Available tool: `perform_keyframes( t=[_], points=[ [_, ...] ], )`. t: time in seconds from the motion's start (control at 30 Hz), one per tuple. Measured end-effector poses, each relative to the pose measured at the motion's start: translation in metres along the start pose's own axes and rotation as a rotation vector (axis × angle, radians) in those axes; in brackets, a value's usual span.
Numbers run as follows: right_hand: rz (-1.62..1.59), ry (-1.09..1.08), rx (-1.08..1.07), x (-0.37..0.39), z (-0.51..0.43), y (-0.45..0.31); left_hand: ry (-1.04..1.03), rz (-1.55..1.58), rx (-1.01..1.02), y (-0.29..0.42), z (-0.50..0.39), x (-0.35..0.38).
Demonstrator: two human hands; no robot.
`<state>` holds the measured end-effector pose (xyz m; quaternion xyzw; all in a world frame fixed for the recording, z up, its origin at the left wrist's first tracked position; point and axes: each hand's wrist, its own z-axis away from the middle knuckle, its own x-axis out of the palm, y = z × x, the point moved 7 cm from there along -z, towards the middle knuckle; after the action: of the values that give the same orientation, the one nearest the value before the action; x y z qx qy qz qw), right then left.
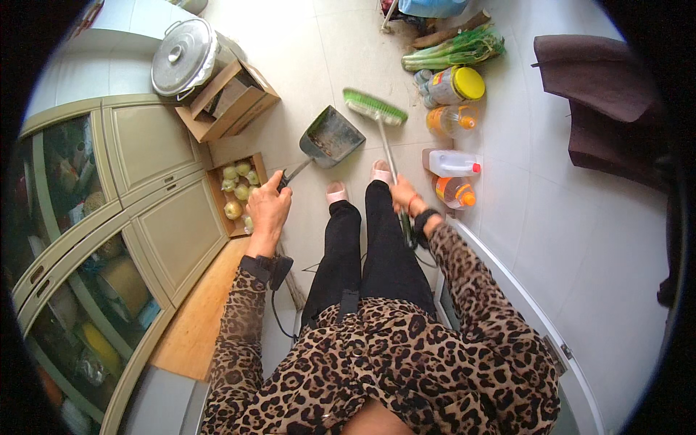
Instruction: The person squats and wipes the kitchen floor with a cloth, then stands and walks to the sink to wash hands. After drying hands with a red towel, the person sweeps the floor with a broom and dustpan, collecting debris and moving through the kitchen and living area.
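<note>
My left hand point(271, 206) grips the handle of a dark dustpan point(331, 136), which rests on the tiled floor ahead of my feet. Some brown debris point(321, 142) lies in its pan. In my right hand point(405, 196) is the pole of a broom point(375, 107) with green bristles and a pale head. The broom head is to the right of the dustpan, apart from it, and looks slightly blurred. Below my right hand, the dark lower end of the pole runs beside my right leg.
At left stand a cabinet point(155, 147), a box of fruit point(236, 187), an open cardboard box point(234, 106) and a lidded metal pot point(182, 57). Along the right wall are green onions point(454, 49), a yellow-lidded jar point(457, 85) and several bottles point(451, 163). A door frame point(505, 288) is close by my right arm.
</note>
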<state>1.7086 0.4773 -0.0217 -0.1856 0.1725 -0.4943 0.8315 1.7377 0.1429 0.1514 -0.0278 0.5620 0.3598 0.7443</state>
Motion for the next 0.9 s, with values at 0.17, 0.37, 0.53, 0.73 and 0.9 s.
perform_keyframes(
  t=[0.17, 0.37, 0.53, 0.73, 0.9],
  points=[
    [-0.132, -0.120, 0.256, 0.007, 0.082, 0.049, 0.013, 0.001, 0.026, -0.004, 0.006, 0.004],
    [-0.427, -0.020, 0.230, 0.008, 0.109, 0.078, 0.005, 0.015, 0.081, -0.022, 0.016, -0.003],
    [-0.374, 0.127, 0.209, 0.049, 0.068, 0.098, 0.014, -0.043, 0.094, -0.029, 0.028, -0.001],
    [-0.287, -0.128, 0.234, 0.076, 0.128, 0.098, 0.005, -0.062, 0.105, -0.039, 0.029, -0.002],
    [-0.237, -0.073, 0.223, 0.036, 0.152, 0.084, -0.001, 0.042, -0.011, -0.074, 0.055, -0.008]
  ],
)
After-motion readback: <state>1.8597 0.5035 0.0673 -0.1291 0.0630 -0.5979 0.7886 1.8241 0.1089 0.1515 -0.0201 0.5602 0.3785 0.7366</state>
